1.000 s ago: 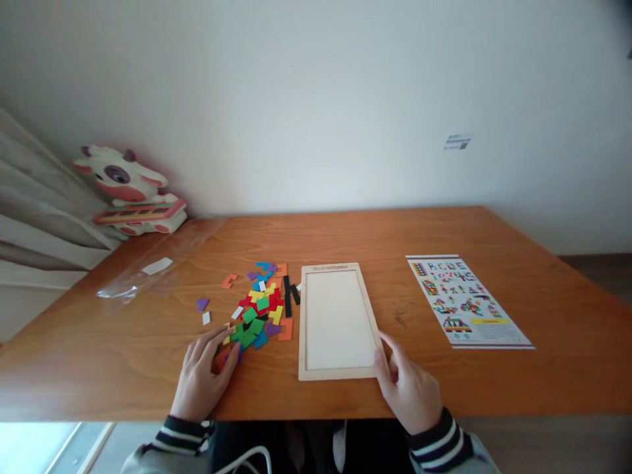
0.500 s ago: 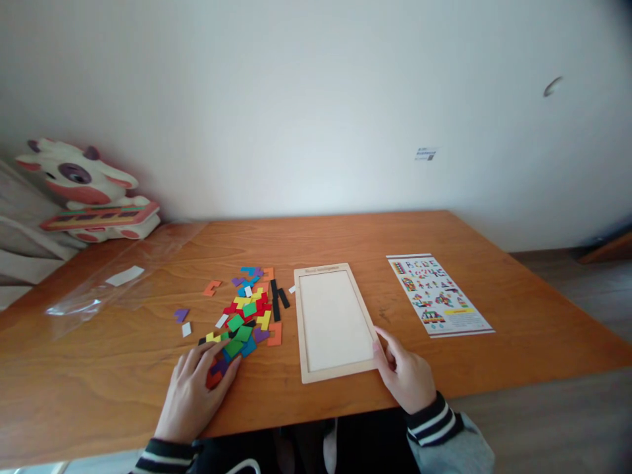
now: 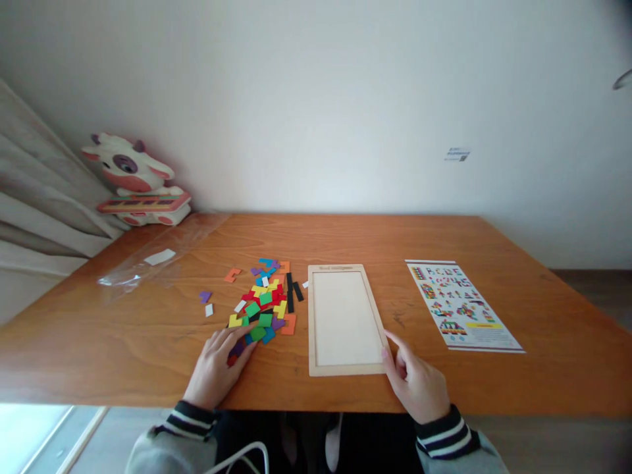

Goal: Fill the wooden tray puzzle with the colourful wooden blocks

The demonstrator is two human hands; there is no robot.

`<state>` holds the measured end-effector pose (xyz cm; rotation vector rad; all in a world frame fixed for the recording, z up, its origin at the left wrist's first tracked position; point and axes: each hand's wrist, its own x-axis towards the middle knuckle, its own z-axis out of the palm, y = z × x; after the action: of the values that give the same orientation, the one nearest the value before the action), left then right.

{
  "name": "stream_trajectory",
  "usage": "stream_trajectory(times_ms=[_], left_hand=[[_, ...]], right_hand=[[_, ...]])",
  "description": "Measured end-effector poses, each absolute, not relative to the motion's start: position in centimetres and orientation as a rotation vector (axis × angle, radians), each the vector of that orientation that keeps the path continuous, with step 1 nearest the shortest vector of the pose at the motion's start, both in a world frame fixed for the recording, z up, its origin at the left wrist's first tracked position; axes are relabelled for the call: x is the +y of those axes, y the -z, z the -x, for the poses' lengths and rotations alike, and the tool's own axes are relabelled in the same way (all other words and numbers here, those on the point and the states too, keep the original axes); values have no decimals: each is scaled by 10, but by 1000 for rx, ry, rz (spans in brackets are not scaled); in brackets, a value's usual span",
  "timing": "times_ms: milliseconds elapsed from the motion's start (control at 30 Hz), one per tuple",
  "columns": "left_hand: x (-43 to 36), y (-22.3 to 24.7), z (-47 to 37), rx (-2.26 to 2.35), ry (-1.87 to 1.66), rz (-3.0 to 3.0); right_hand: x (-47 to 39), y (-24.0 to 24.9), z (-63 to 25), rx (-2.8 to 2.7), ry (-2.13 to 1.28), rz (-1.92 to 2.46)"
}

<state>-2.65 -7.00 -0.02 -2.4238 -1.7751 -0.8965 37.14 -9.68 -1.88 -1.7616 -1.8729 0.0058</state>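
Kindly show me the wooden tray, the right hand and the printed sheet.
Wooden tray point(image 3: 344, 319), head view: bare inner base.
Right hand point(image 3: 417, 382), head view: middle of hand.
Printed sheet point(image 3: 463, 307), head view: its printed face.

Plain off-white wall point(image 3: 316, 112) fills bkgd; small white rect. label point(image 3: 457, 155) w/ blue print R of ctr. Lg brown wood-grain table point(image 3: 355, 240), far edge at wall. Pale grey-beige draped fabric curtain point(image 3: 44, 191) far L. Greyish-brown floor point(image 3: 557, 441) lower R. V. bright bluish-white light patch point(image 3: 24, 428) lower L.
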Motion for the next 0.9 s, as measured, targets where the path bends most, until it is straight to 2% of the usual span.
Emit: stream_trajectory(times_ms=[333,633,900], left_hand=[[-51,3,-18,-1845,978,2411],[-51,-3,-15,-1784,1057,2449],[-51,2,-11,-1783,1055,2354]], right_hand=[[-100,16,-370,-1908,-6,1757],[-86,-2,-354,-1901,-143,1549],[-70,4,-340,-1768,-248,1386]])
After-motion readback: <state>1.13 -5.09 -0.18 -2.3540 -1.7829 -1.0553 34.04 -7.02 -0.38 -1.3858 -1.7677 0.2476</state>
